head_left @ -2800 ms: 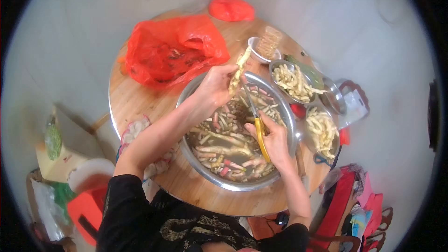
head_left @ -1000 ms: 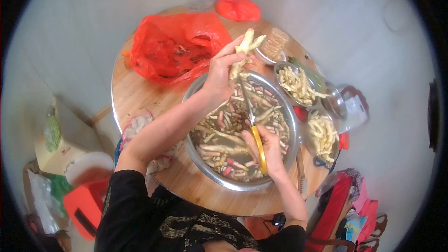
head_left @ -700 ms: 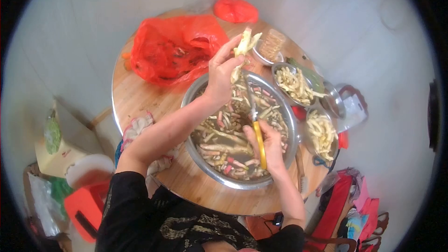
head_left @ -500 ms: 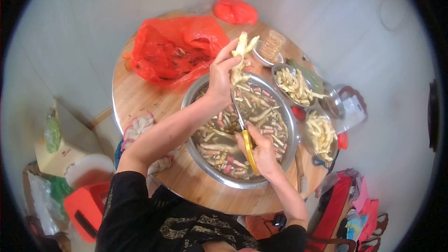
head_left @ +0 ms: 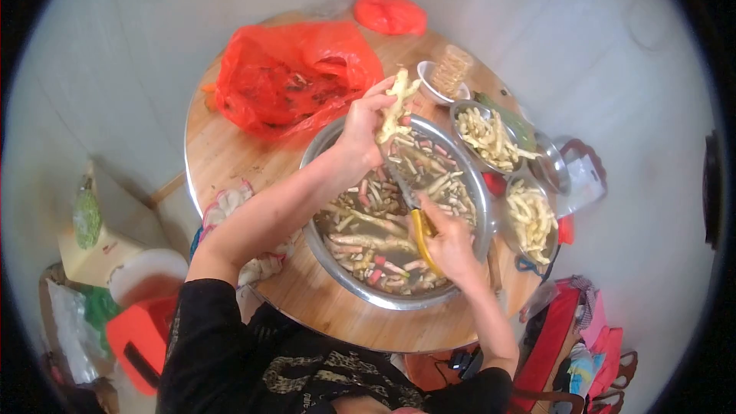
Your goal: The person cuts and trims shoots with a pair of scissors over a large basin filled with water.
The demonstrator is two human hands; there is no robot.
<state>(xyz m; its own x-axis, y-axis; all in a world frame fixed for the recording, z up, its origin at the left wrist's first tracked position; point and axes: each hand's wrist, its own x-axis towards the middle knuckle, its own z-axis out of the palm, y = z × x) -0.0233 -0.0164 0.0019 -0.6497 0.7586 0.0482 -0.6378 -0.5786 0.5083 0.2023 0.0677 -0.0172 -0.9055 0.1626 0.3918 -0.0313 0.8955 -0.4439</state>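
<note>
My left hand (head_left: 363, 124) grips a pale yellow, branched ginger root (head_left: 399, 103) upright above the far rim of a large metal basin (head_left: 326, 274). In my right hand (head_left: 452, 247) is a pair of scissors with yellow handles (head_left: 423, 239). Their blades point up and left toward the lower end of the root; whether they touch it I cannot tell. Murky water fills the basin, with many short pink and white cut pieces (head_left: 374, 277) and longer root pieces (head_left: 368, 243) in it.
Right of the basin, two metal bowls hold pale ginger roots (head_left: 489, 138) (head_left: 530, 218). Behind stand a white bowl (head_left: 441, 95) with a brown woven-looking block and an open red plastic bag (head_left: 299, 80). Gloves (head_left: 230, 205) lie at the table's left edge, a brush (head_left: 494, 272) at right.
My left hand has lowered and turned the ginger root slightly. My right hand, with the scissors, has moved a little right and up.
</note>
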